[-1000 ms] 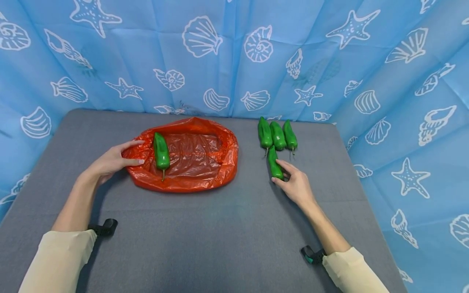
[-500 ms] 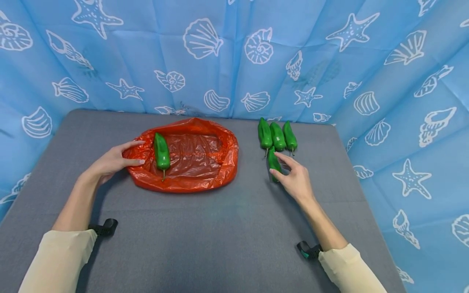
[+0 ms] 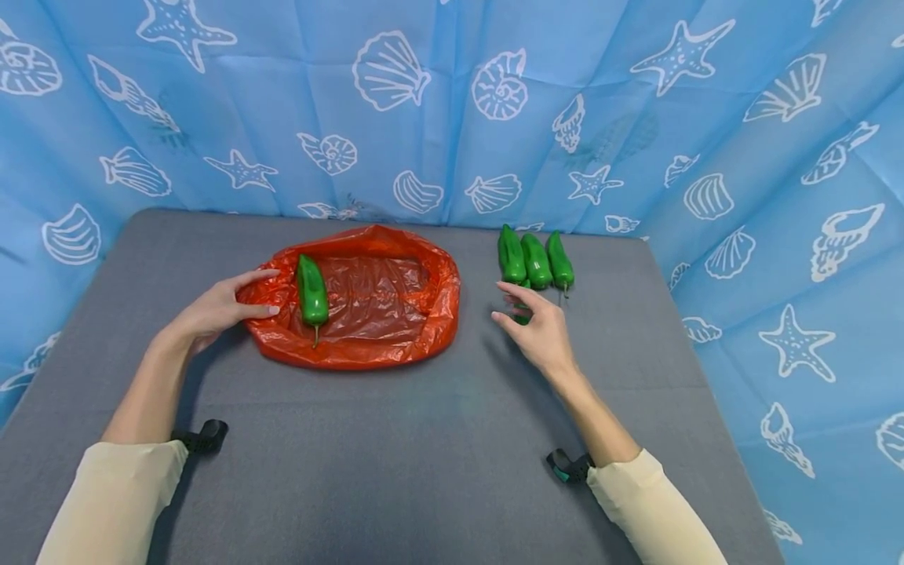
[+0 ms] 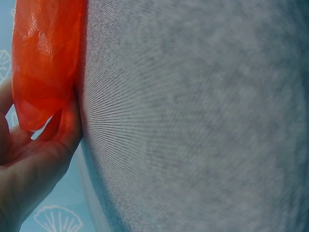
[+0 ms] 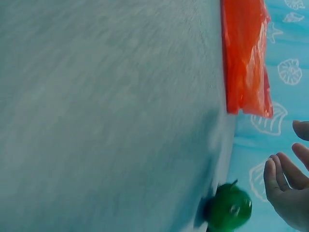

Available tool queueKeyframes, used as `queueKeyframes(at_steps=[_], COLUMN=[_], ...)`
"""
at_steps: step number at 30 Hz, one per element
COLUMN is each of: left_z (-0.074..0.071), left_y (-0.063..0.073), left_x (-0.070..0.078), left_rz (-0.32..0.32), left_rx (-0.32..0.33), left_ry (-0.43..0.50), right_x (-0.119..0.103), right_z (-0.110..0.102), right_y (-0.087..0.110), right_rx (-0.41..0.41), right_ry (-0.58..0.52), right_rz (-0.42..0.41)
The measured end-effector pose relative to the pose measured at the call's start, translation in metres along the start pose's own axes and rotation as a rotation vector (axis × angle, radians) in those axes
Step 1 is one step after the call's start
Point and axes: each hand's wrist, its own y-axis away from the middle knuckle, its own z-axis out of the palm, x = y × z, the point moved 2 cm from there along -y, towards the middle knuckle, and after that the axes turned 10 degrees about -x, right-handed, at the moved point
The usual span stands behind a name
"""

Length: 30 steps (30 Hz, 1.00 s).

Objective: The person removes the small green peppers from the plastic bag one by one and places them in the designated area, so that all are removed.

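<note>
A red plastic bag [image 3: 381,357] lies with its mouth spread wide, and one green pepper [image 3: 312,292] rests inside at the left. My left hand [image 3: 215,310] holds the bag's left end, thumb and a finger over the rim. In the left wrist view the bag's end [image 4: 46,63] sits between the thumb and fingers of that hand [image 4: 41,150]. Above the table my right hand [image 3: 537,329] has fingers and thumb apart, gripping nothing. It partly hides a green pepper [image 3: 523,318], seen end-on as a pepper [image 5: 229,208] apart from the fingers in the right wrist view.
Three more green peppers stand in a row at the table's back right: a left one [image 3: 511,255], a middle one [image 3: 537,261] and a right one [image 3: 560,263]. A blue shell-print curtain [image 3: 438,118] borders the grey table [image 3: 395,463] behind and at the sides.
My right hand has let go of the front pepper, which stays on the table, and has lifted and moved left toward the bag. The left hand and bag have not moved.
</note>
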Motion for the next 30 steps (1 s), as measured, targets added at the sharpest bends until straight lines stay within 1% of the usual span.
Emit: queueKeyframes(at_steps=[6, 12, 18, 23, 27, 30], left_z=[0.001, 0.001, 0.0, 0.001, 0.001, 0.001], left_y=[0.001, -0.001, -0.002, -0.001, -0.001, -0.001], left_x=[0.001, -0.001, -0.003, -0.004, -0.004, -0.003], left_rz=[-0.007, -0.012, -0.006, -0.008, -0.008, -0.003], left_rx=[0.01, 0.008, 0.011, 0.011, 0.013, 0.02], left_ry=[0.005, 0.001, 0.009, 0.022, 0.031, 0.009], right_x=[-0.01, -0.018, -0.027, -0.033, -0.04, -0.045], right_z=[0.014, 0.027, 0.041, 0.053, 0.06, 0.065], right_y=[-0.01, -0.019, -0.028, -0.034, -0.04, -0.044], right_rx=[-0.018, -0.028, -0.055, -0.079, -0.099, -0.11], right_ry=[-0.029, -0.063, -0.144, -0.176, -0.175, -0.177], right_rz=[-0.043, -0.073, -0.122, -0.124, -0.12, -0.129])
